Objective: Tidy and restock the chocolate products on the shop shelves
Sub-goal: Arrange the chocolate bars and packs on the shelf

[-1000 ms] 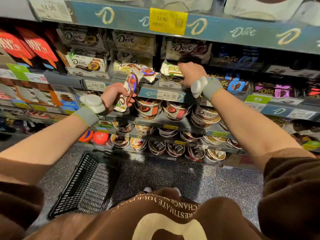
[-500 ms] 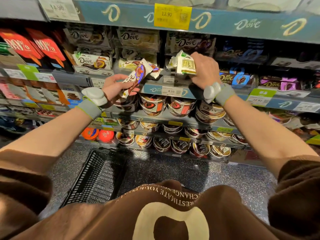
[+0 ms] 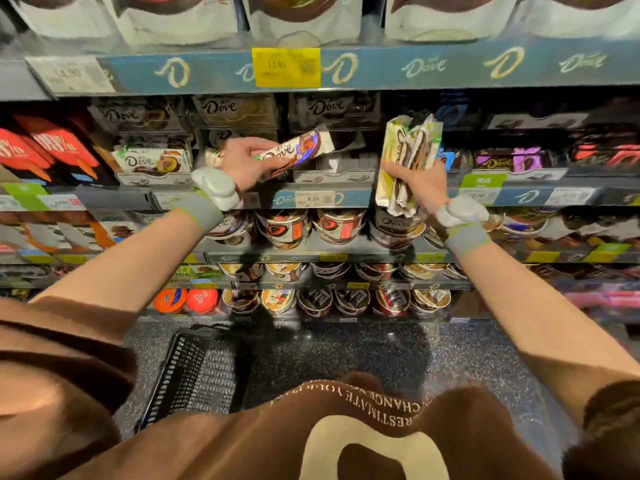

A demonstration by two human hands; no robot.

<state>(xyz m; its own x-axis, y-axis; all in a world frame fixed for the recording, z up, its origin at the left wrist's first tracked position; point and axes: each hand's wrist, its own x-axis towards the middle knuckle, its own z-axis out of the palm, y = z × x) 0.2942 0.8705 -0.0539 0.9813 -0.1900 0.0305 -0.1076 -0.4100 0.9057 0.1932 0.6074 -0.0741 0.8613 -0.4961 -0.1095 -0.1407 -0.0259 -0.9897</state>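
Observation:
My left hand (image 3: 242, 162) grips one white Dove chocolate bar (image 3: 298, 150) by its lower end, the bar slanting up to the right in front of a display tray (image 3: 329, 174) on the middle shelf. My right hand (image 3: 420, 183) holds a bundle of several pale green-and-white Dove bars (image 3: 407, 161) upright, in front of the shelf edge just right of that tray. Both wrists carry grey bands with white devices.
Boxed Dove bars (image 3: 154, 161) fill trays to the left, purple ones (image 3: 509, 162) to the right. Chocolate tubs (image 3: 339, 226) line the lower shelves. White pouches (image 3: 304, 15) stand on the top shelf. A black basket (image 3: 194, 372) sits on the speckled floor at lower left.
My right hand pulled the bundle of pale bars out of the shelf and lifted it upright. My left hand raised its single bar toward the tray. The view tilted upward.

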